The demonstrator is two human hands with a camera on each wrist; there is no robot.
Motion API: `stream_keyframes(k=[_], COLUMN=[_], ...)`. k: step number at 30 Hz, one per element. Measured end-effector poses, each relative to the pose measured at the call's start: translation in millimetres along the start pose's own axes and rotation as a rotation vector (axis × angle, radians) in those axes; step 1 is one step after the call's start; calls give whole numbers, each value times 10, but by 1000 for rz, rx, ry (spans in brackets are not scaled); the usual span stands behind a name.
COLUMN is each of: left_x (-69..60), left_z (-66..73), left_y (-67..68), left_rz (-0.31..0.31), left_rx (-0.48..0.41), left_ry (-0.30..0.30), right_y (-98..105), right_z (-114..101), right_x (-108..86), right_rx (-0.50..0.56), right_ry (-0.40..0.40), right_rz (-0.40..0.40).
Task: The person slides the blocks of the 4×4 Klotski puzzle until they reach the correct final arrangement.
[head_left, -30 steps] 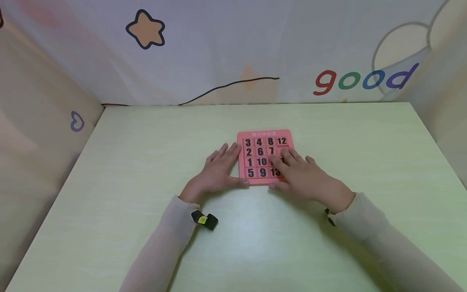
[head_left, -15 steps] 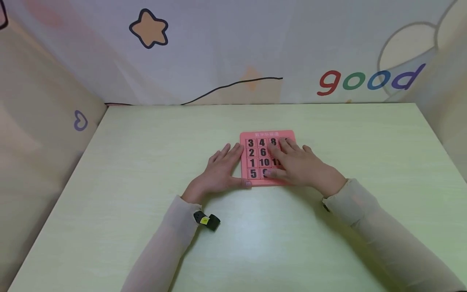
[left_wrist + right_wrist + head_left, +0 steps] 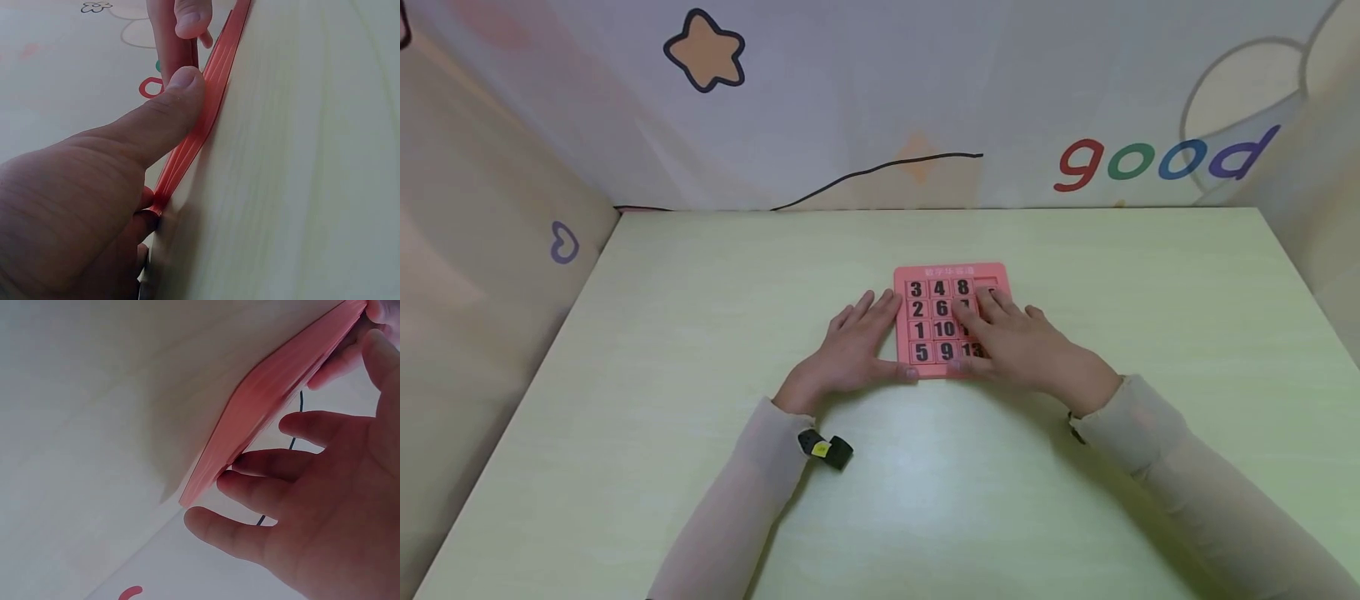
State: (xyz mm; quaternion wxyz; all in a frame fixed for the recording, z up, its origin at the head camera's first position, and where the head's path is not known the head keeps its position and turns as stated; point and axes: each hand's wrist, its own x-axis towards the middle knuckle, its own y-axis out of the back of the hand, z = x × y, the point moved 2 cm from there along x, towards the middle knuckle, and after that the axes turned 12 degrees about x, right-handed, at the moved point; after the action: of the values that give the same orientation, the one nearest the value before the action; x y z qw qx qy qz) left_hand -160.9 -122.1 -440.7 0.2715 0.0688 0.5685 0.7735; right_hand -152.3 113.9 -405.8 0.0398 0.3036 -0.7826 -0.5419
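Observation:
In the head view, a pink sliding number puzzle (image 3: pixel 945 329) lies flat on the table, with black numbers on its square tiles. My left hand (image 3: pixel 852 354) holds its near left corner, fingers along the left edge and thumb at the near edge. The left wrist view shows that thumb (image 3: pixel 159 115) against the pink side. My right hand (image 3: pixel 1026 350) lies over the board's right part, its fingertips on tiles of the right-hand columns. These fingers hide several numbers. A bare strip of slot shows at the top right, above the fingertips. In the right wrist view the fingers (image 3: pixel 250 534) are spread and slightly bent.
The pale green table (image 3: pixel 700 283) extends around the puzzle. A printed cloth wall (image 3: pixel 850 100) with a star and the word "good" stands behind its back edge. A black wrist strap (image 3: pixel 825 450) sits at the left sleeve.
My right hand moved up the board, then slightly back down. The 12 tile, visible at top right earlier, has moved down under the fingers, baring part of its slot. The left hand stays put.

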Motion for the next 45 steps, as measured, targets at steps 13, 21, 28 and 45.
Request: stream_keyframes(k=[13, 21, 28, 45], left_x=[-11, -8, -3, 1], left_z=[-11, -17, -25, -9], left_y=[26, 42, 33, 10], left_rz=[4, 6, 6, 8], left_rx=[4, 11, -2, -7], left_ry=[0, 0, 1, -11], right_y=[-59, -86, -33, 96], right_z=[-92, -111, -96, -38], right_x=[-110, -154, -134, 198], right_rx=[-14, -38, -14, -34], right_ry=[28, 41, 25, -51], right_rz=[27, 38, 33, -20])
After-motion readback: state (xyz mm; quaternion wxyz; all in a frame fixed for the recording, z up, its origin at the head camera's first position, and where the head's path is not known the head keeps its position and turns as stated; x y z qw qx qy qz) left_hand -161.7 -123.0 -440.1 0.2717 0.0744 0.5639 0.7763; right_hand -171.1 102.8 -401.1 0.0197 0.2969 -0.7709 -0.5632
